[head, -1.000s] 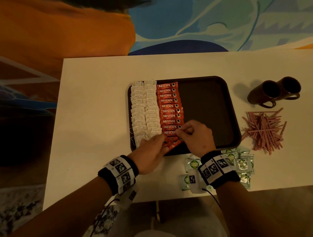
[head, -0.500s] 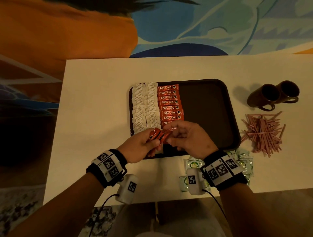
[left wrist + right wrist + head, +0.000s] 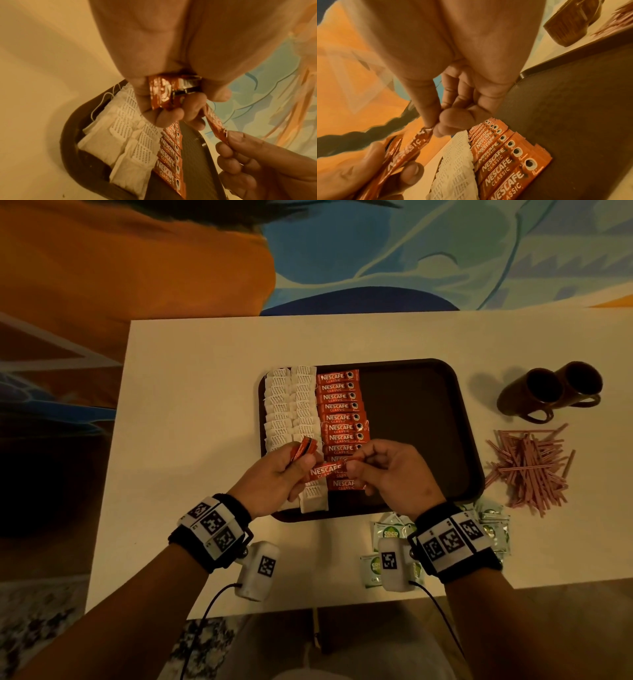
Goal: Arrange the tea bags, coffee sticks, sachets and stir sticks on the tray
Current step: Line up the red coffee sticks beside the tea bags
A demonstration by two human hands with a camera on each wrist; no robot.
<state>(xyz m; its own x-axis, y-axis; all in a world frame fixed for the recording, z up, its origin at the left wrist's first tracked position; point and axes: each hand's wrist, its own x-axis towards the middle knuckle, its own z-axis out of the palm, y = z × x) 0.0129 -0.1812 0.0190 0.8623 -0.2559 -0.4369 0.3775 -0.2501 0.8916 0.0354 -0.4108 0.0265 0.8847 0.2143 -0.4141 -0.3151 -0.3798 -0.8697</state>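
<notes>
Hands share one red foil coffee stick [image 3: 327,470] lying crosswise over the dark tray's [image 3: 469,440] near edge: my right hand [image 3: 394,474] pinches its right end, my left hand [image 3: 274,481] clamps spare sticks.

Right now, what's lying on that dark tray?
On the tray: two columns of white tea bags along its left side, then a column of red coffee sticks. The right half is bare. Both hands hide the near ends of the columns.

Both forearms are extended forward, wrists banded. The left hand [image 3: 274,474] is raised, fingers curled round a small bundle of coffee sticks [image 3: 303,447]. One coffee stick [image 3: 327,470] is pinched at its end by the right hand [image 3: 394,474].
</notes>
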